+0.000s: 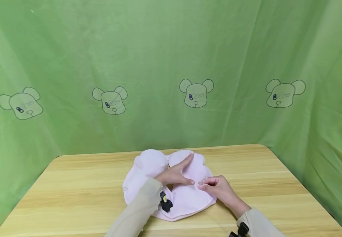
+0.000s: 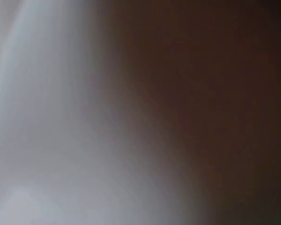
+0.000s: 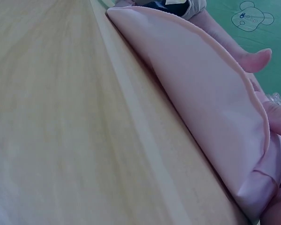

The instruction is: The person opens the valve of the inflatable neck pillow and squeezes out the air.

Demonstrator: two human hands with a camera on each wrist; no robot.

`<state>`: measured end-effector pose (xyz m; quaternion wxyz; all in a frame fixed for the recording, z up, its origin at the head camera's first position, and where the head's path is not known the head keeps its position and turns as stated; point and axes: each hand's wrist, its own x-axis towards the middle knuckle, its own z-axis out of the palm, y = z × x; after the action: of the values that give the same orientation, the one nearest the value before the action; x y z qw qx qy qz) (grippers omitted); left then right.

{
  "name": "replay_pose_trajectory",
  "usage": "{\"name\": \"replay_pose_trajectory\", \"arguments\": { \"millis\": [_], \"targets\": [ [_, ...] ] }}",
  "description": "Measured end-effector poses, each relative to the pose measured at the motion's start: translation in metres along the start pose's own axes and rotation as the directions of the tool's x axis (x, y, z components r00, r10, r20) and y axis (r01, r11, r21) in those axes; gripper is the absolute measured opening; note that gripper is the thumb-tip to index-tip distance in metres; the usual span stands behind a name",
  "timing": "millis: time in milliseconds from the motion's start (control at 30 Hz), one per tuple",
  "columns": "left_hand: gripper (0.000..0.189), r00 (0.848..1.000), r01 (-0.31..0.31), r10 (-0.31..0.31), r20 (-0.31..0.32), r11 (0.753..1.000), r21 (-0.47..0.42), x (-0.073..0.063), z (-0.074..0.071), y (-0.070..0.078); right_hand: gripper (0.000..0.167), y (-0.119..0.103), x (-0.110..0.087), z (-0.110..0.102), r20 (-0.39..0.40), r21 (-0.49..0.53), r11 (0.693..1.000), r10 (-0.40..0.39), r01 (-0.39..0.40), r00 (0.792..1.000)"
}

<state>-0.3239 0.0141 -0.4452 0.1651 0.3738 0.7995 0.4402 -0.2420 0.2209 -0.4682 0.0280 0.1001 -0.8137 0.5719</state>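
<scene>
A pale pink puffy cushion [image 1: 188, 200] with rounded lobes and a gap in its middle lies on the table. My left hand [image 1: 177, 172] rests on its right lobe, thumb and fingers spread. Close to that thumb, my right hand [image 1: 219, 189] pinches a small clear plastic piece [image 1: 201, 182] at the cushion's surface. In the right wrist view the pink cushion [image 3: 201, 103] shows its seamed edge, with the right-hand fingers [image 3: 278, 119] at its far end beside the clear piece [image 3: 275, 98]. The left wrist view is dark and blurred; nothing can be made out there.
The wooden table [image 1: 79, 191] extends on both sides of the cushion. Behind it hangs a green curtain [image 1: 153, 49] printed with bear heads. A black strap device [image 1: 165, 201] sits on the left wrist, another [image 1: 240, 229] by the right sleeve.
</scene>
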Motion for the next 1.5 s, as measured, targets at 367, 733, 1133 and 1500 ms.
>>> {"name": "replay_pose_trajectory", "arguments": {
  "millis": [367,733,1133,1500],
  "targets": [
    [0.102,0.998,0.059,-0.056,0.04,0.996,-0.071,-0.002,0.006,-0.004,0.012,-0.001,-0.001,0.0,0.002,0.012,0.999,-0.038,0.038,0.999],
    [0.102,0.994,0.06,-0.06,0.094,0.998,-0.005,-0.004,0.007,-0.004,0.012,0.0,0.0,0.0,-0.005,0.001,0.999,-0.032,0.032,0.999],
    [0.096,0.987,0.126,-0.121,0.103,0.991,-0.045,-0.005,0.012,-0.008,0.012,0.0,0.0,0.0,0.001,0.016,0.999,-0.051,0.051,0.999],
    [0.086,0.993,0.104,-0.102,0.063,0.994,-0.019,-0.006,0.015,-0.01,0.013,-0.001,0.001,0.001,-0.027,-0.006,1.0,-0.024,0.024,0.999]
  ]
}}
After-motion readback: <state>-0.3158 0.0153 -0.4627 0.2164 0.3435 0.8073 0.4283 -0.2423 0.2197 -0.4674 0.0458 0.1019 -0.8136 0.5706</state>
